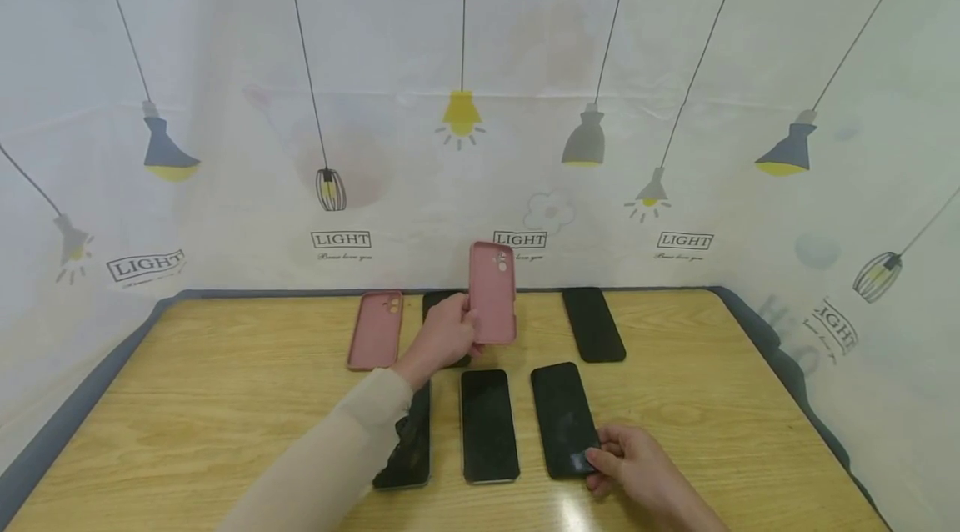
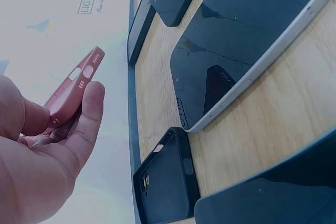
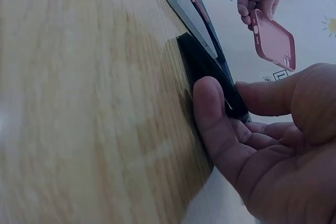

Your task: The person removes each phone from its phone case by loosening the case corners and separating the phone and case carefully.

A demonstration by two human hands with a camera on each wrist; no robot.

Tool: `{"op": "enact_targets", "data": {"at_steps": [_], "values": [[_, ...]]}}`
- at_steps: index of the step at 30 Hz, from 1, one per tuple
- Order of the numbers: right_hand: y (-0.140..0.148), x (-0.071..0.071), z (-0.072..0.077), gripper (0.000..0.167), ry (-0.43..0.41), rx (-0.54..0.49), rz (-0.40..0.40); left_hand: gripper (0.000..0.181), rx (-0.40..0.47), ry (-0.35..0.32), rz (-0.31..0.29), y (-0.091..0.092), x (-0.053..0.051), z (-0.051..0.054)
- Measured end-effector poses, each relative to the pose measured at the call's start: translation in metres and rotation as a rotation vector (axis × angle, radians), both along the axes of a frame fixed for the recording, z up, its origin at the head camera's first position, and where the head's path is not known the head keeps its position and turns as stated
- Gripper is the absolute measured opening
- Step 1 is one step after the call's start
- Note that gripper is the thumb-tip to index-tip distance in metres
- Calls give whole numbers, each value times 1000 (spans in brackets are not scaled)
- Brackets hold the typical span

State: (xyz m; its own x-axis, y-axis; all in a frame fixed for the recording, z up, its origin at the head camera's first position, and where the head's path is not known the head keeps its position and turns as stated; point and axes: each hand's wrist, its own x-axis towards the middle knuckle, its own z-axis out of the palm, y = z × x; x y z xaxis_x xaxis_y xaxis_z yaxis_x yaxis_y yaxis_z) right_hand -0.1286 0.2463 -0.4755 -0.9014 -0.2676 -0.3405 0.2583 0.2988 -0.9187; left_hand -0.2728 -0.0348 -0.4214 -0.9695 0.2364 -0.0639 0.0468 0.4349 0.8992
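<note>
My left hand (image 1: 444,330) pinches a pink phone case (image 1: 492,290) by its lower left edge, raised above the table with its hollow side showing. In the left wrist view the fingers and thumb grip the same pink case (image 2: 79,85) at one end. My right hand (image 1: 641,469) pinches the lower right corner of a black phone (image 1: 564,419) at the front right. The right wrist view shows thumb and fingers on the edge of that dark phone (image 3: 210,72), which looks slightly tilted off the wood.
Another pink case (image 1: 377,330) lies at the back left. A black case (image 1: 592,323) lies at the back right, and a dark one (image 1: 437,307) is partly behind my left hand. Two more black phones, one in the middle (image 1: 489,425) and one (image 1: 408,449) partly under my left sleeve, lie in front.
</note>
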Motion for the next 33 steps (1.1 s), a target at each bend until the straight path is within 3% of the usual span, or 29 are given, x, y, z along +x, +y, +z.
{"op": "enact_targets", "data": {"at_steps": [5, 11, 22, 29, 33], "values": [[-2, -1, 3, 11, 69, 184, 16, 25, -12, 8, -7, 2, -1, 2], [-2, -3, 7, 19, 177, 389, 94, 28, -14, -6, -17, 5, 0, 3], [-2, -10, 12, 25, 215, 517, 172, 28, -32, 5, -36, 6, 1, 2], [-3, -14, 20, 23, 282, 651, 132, 28, -22, 10, -54, 8, -1, -1], [-2, -19, 25, 19, 339, 675, 121, 27, -27, 10, -57, 9, -2, -3]]}}
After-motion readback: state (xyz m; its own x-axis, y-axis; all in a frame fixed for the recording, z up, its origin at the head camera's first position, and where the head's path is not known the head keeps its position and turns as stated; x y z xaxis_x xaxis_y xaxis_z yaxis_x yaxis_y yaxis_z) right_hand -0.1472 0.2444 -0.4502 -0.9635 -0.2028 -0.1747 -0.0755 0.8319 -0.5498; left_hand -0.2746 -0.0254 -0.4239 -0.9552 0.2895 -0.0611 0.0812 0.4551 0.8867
